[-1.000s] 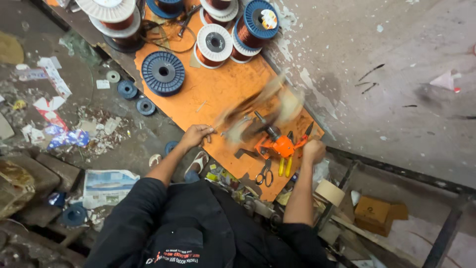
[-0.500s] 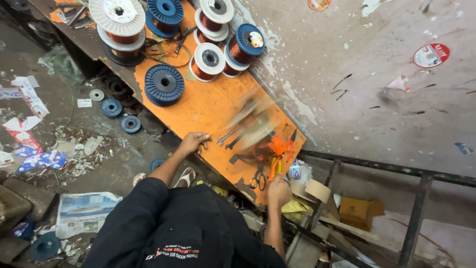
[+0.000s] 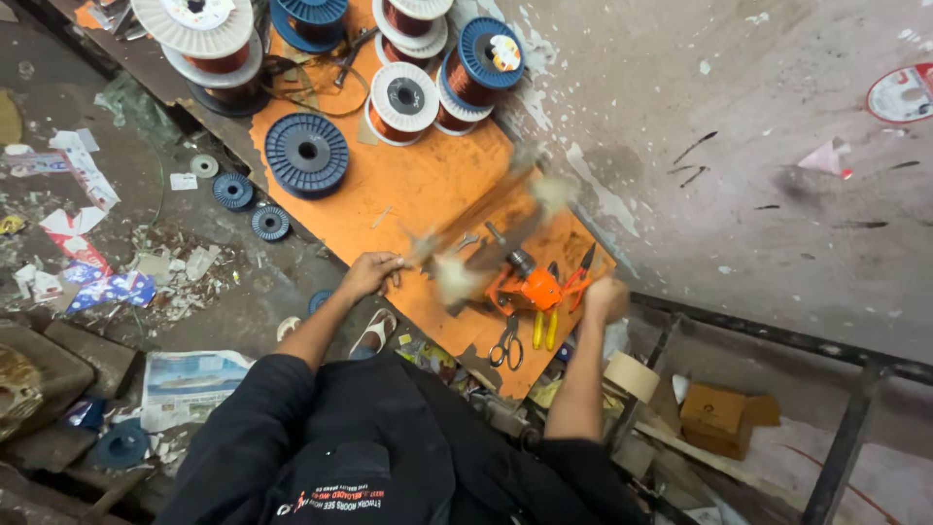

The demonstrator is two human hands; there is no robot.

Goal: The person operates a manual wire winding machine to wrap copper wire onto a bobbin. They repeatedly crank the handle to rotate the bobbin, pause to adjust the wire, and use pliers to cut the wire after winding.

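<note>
On the orange board (image 3: 428, 185) our left hand (image 3: 372, 273) curls fingers at the blurred spinning winder (image 3: 491, 233), while our right hand (image 3: 605, 297) fists its crank.

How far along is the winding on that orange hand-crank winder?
Under way. The right hand is at the crank of the orange hand-crank winder, and the winder's arms are a motion blur. The left hand rests on the orange board. How much is wound, or left, cannot be told. Copper wire spools stand behind.
</note>
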